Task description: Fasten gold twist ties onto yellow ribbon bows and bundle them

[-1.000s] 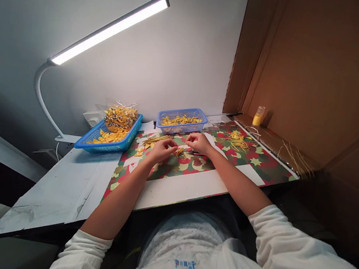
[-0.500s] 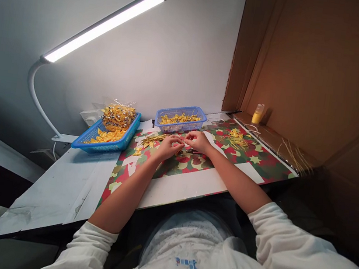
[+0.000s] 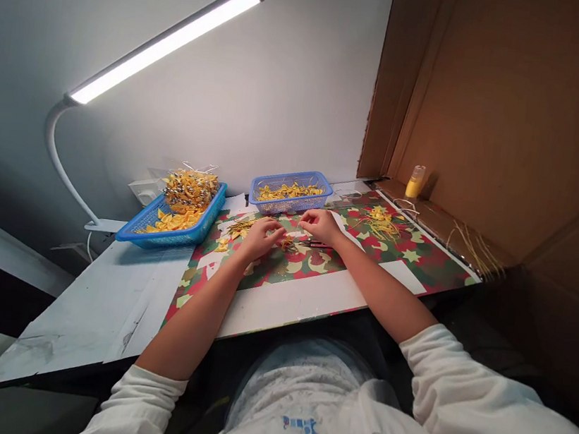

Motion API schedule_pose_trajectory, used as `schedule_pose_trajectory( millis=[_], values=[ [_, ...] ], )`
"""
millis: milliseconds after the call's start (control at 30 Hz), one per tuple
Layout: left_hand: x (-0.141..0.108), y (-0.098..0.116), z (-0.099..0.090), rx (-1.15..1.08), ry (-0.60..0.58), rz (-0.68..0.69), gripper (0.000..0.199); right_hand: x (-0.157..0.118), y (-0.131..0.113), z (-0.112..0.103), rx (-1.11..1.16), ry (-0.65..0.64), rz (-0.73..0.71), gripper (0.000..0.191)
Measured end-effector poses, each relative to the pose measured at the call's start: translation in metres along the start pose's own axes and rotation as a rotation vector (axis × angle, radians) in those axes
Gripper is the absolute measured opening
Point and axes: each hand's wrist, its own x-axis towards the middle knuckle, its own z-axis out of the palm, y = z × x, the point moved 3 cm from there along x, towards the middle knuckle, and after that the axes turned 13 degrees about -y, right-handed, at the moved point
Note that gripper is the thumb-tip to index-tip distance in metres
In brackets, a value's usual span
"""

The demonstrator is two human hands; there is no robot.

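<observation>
My left hand (image 3: 263, 238) is low over the mat with loosely bent fingers apart; nothing shows in it. Beside it lie a bundle of thin gold cords (image 3: 241, 227) and a few yellow ribbon pieces (image 3: 222, 244). My right hand (image 3: 322, 226) is closed at the fingertips, pinching what looks like a thin yellow cord (image 3: 298, 224). Below the right hand lies a dark-handled tool (image 3: 316, 244), partly hidden, its kind unclear. A small tangle of gold cord (image 3: 287, 244) sits on the mat between the hands.
A blue basket (image 3: 196, 234) at left holds yellow ribbon pieces and a wrapped bundle. Behind my hands stands a lilac-blue basket (image 3: 291, 208) of corded yellow pieces. More corded pieces (image 3: 382, 223) lie right, near a small yellow-filled bottle (image 3: 415, 182). A lamp (image 3: 168, 41) hangs over the left.
My hands were together at the fingertips and have drawn apart. My left hand has moved left and slightly down; my right hand has barely moved.
</observation>
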Motion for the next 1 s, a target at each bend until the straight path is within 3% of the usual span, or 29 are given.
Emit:
schedule_pose_trajectory(
  millis=[133, 267, 767, 1000],
  values=[
    [-0.004, -0.01, -0.005, 0.01, -0.11, -0.131, 0.029, 0.0, -0.002, 0.001, 0.018, -0.015, -0.017, 0.009],
    [-0.004, -0.01, -0.001, -0.016, -0.187, -0.143, 0.028, 0.0, -0.001, 0.001, 0.011, -0.015, -0.005, 0.009],
    [-0.002, -0.007, 0.012, -0.284, -0.076, -0.165, 0.031, 0.0, -0.001, 0.001, 0.0, -0.024, 0.011, 0.008],
    [0.001, 0.001, 0.01, -0.01, -0.017, 0.02, 0.032, 0.001, 0.0, 0.002, 0.014, -0.016, -0.001, 0.007]
  ],
)
